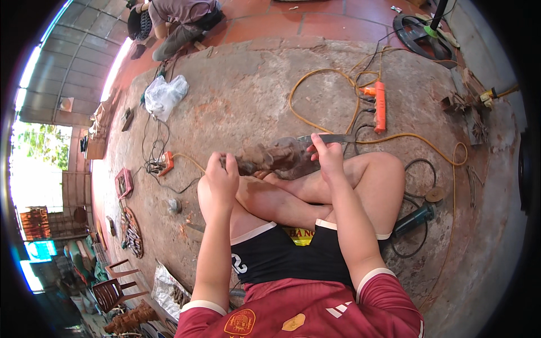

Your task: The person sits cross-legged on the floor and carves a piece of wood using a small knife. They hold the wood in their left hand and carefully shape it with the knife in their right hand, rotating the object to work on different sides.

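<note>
A rough brown carved wooden piece lies crosswise over my bent, crossed legs. My left hand is closed around its left end. By the far right end of the carving, my right hand has its fingers bent around a flat grey metal strip, with the index finger pointing up along it. Whether that strip is a file or a blade I cannot tell. It runs sideways past the carving's far edge, partly covered by my fingers.
An orange power strip with a looped yellow cord lies ahead right. By my right knee is a green power tool. A second orange socket, tangled cables and a white plastic bag sit to the left. Another person crouches far left.
</note>
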{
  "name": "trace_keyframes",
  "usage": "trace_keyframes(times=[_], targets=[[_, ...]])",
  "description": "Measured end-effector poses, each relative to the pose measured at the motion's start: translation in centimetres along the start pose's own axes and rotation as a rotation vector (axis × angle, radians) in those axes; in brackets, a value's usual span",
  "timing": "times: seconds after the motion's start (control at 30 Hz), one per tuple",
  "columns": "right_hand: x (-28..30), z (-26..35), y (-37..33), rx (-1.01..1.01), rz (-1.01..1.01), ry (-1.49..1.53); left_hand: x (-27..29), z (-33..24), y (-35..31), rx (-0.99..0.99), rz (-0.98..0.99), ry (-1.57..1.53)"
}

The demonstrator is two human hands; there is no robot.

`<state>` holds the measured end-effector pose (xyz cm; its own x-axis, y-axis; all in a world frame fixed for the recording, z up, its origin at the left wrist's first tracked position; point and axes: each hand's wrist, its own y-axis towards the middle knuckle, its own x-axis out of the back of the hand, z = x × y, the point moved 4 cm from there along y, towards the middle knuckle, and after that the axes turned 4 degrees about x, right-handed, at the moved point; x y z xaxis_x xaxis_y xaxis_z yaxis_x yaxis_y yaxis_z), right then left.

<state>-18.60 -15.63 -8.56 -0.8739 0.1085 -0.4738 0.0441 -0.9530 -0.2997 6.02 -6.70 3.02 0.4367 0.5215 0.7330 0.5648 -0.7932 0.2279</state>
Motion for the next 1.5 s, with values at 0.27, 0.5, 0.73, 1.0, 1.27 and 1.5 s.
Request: trace_keyframes(times=[0.27,0.5,0.73,1.0,1.27,1.5], targets=[[-0.7,-3.8,0.3,-0.015,-0.027,0.091,-1.0,-1.1,3.4,0.013,0.160,0.081],[-1.2,-7.3,-0.4,0.004,-0.118,0.061,-0.2,-4.4,-2.9,-0.088,0.109,0.177],[-2.6,-8.2,-0.2,0.160,0.141,-0.082,1.2,-1.5,-4.8,-0.042,0.001,0.025],[-2.7,-8.4,0.1,0.034,0.295,-0.120,1.0,2.8,-7.4,0.032,-0.004,-0.046],[-2.8,-7.5,0.0,0.160,0.353,-0.158,0.8,2.0,-7.6,-0.013,-0.011,-0.127],[-2.3,-7.1,0.4,0.387,0.116,-0.334,0.4,1.4,-7.3,-0.082,-0.005,-0.133]])
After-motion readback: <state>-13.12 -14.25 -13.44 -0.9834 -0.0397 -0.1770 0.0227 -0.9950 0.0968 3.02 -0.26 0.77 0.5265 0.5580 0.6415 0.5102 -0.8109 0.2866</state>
